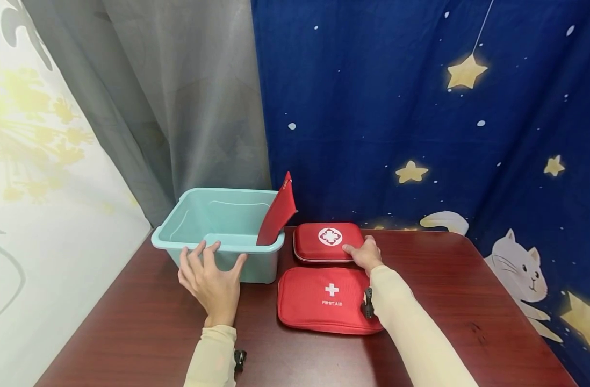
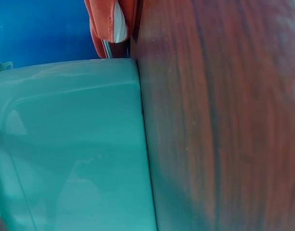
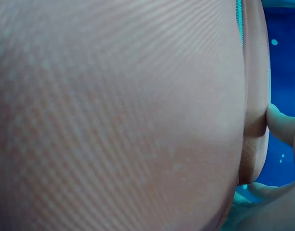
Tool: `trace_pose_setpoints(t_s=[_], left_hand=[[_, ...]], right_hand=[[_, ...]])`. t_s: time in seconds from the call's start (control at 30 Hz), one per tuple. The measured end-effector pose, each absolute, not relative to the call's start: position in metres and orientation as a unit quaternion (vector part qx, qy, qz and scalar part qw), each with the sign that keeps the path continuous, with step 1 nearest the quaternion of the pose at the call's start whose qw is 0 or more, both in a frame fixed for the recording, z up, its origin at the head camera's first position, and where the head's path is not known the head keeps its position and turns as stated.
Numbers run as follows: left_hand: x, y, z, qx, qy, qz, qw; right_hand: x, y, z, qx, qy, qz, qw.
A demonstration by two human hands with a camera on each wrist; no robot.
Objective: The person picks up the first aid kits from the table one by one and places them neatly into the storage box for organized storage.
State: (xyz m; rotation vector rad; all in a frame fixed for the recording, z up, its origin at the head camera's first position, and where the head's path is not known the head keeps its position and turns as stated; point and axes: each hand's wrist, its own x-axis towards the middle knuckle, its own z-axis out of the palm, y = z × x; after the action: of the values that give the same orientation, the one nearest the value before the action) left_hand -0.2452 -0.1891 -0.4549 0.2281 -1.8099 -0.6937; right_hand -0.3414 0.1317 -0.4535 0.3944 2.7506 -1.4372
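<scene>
At the front rim of a teal plastic bin, my left hand spreads its fingers, fingertips right at the rim and thumb on the outside wall. The bin's side fills much of the left wrist view. My right hand grips the right end of a red hard zip case with a white cross emblem, thumb on its top; other fingers are partly hidden in the head view. Nearer me lies a red first aid pouch with a white cross, under the right wrist. It looms large in the right wrist view.
A flat red pouch leans upright in the bin's right end, its top above the rim. The dark wooden table meets a blue starry curtain at the back. A grey curtain hangs behind the bin.
</scene>
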Motion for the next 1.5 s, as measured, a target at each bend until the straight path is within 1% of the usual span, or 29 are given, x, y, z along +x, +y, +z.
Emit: trace_pose_setpoints(t_s=[0.4,0.6,0.8,1.0,1.13,1.5], left_hand=[[-0.246,-0.19,-0.458,0.094,-0.766,-0.296,0.563],[-0.247,-0.191,-0.458,0.092,-0.772,-0.294,0.557],[-0.246,-0.19,-0.458,0.095,-0.777,-0.289,0.551],[-0.246,-0.19,-0.458,0.095,-0.769,-0.294,0.56],[-0.246,-0.19,-0.457,0.092,-0.768,-0.295,0.562],[-0.245,-0.19,-0.456,0.093,-0.766,-0.294,0.563]], right_hand=[[-0.337,0.132,-0.45,0.142,0.888,-0.437,0.013],[-0.336,0.131,-0.449,0.141,0.887,-0.439,0.007],[-0.335,0.13,-0.448,0.148,0.873,-0.465,0.005],[-0.334,0.13,-0.445,0.154,0.853,-0.499,0.009],[-0.334,0.13,-0.443,0.154,0.844,-0.513,0.001],[-0.335,0.13,-0.444,0.169,0.795,-0.583,0.018]])
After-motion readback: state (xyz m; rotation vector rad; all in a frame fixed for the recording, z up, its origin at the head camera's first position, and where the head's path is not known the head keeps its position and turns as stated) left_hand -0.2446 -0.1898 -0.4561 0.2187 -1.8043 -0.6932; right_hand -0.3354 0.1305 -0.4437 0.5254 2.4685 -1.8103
